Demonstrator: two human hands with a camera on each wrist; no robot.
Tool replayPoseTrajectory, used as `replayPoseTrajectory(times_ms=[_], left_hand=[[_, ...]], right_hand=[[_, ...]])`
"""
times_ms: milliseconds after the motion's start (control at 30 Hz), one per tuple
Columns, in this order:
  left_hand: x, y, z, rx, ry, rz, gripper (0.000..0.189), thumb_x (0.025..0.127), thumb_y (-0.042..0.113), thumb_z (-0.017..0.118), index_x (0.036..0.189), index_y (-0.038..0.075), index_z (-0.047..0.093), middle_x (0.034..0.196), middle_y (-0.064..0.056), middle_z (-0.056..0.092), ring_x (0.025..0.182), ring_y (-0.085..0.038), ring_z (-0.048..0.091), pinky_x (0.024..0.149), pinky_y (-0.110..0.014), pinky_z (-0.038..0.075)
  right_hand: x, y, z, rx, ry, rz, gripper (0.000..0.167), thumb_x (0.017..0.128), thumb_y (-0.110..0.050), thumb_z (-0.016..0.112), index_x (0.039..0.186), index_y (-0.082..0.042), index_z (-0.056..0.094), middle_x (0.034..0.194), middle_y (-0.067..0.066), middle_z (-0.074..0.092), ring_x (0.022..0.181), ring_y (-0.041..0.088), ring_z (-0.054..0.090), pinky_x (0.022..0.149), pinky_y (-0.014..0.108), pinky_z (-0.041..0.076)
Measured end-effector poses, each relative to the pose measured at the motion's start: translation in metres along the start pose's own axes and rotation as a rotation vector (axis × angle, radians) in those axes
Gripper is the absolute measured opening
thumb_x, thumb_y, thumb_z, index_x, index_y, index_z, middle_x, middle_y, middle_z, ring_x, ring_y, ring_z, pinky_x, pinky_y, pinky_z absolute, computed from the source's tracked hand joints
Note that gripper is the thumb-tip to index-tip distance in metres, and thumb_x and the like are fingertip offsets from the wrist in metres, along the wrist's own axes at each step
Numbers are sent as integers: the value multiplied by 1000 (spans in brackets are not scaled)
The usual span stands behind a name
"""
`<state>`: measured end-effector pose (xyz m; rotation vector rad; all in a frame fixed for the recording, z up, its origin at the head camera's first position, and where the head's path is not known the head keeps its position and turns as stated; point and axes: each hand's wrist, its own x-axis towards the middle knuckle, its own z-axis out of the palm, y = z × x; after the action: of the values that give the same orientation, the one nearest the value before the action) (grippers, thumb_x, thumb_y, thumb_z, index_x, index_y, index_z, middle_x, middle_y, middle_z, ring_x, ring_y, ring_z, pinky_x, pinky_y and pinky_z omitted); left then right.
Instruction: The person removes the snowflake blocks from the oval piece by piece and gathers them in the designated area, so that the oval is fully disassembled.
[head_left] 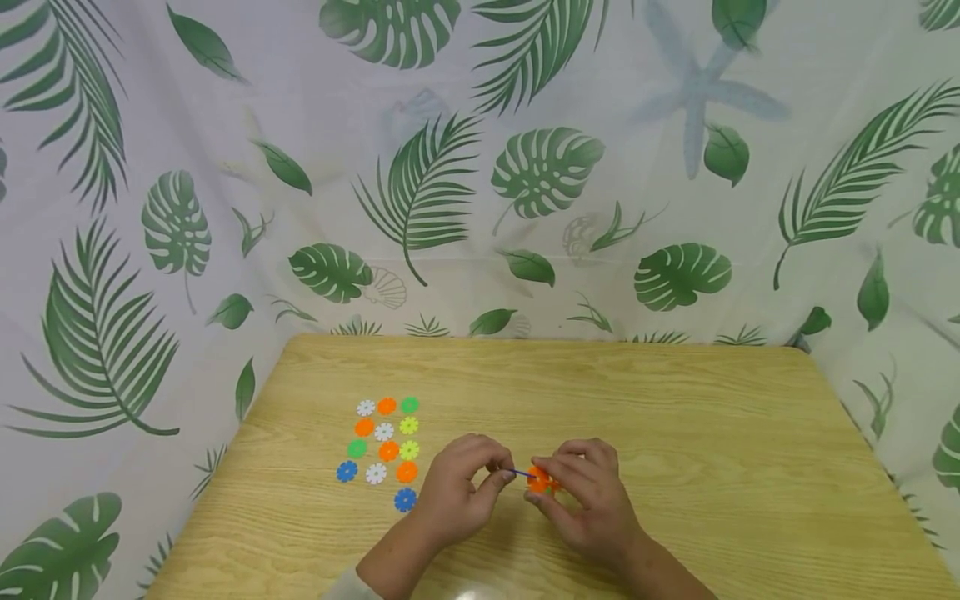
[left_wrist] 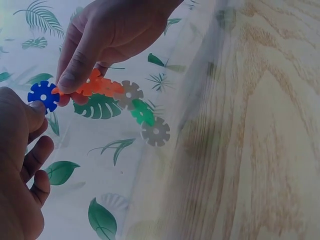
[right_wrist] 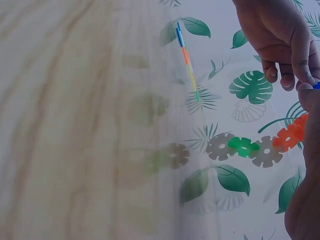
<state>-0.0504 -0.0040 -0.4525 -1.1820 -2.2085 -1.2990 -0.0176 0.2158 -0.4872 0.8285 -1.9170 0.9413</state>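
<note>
Pinching blue disc (left_wrist: 43, 89), left hand (head_left: 461, 487) faces right hand (head_left: 592, 500).

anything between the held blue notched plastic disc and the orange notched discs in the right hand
Nothing visible: the blue notched plastic disc, pinched by the left hand, appears to meet the orange notched plastic discs directly.

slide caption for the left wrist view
Left hand pinches a blue disc at the end of a disc chain held in the right hand.
</note>
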Motion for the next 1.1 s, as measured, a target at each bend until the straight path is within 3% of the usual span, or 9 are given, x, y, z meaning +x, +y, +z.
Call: replayPoseTrajectory(times_ms=[167,400,600,700,867,1100], left_hand=[[0,0,-2,-3,13,19,17,95,5,74,91,19,66,90,9,68,84,-7,63,77,-27,54],[1,0,-7,-45,12,-13,17,95,3,73,92,17,65,89,7,67,84,-9,61,75,-29,55],[6,-9,-38,-70,75,-171,22,95,1,73,92,21,65,87,9,64,81,-11,57,70,-34,48],[4,-15,-54,-54,47,-225,20,97,5,72,95,24,65,88,11,62,82,-11,56,72,-35,45],[-15,-22,-67,-57,3,-379,17,99,12,72,95,27,67,88,14,62,83,-12,56,75,-37,44],[-39,-30,-84,-15,22,-573,16,98,13,73,94,27,68,85,11,63,83,-15,57,76,-34,42]], right_hand=[[4,-2,1,7,15,-17,36,94,-38,78,109,-5,78,90,1,76,91,26,58,88,43,33],[6,-2,1,-10,0,-23,36,94,-38,78,109,-5,78,91,0,75,92,27,58,88,46,32],[-1,5,-9,-39,6,58,38,96,-41,75,106,-5,78,87,0,75,90,27,59,91,50,33],[-5,8,-16,-29,1,111,36,94,-39,78,108,-6,78,87,-2,74,91,26,59,94,51,33],[-8,10,-20,-1,-13,148,34,89,-35,84,111,-9,78,89,-4,74,94,24,59,96,49,31],[-12,8,-21,0,-13,159,36,93,-39,80,113,-10,78,89,-4,74,93,25,58,96,48,32]])
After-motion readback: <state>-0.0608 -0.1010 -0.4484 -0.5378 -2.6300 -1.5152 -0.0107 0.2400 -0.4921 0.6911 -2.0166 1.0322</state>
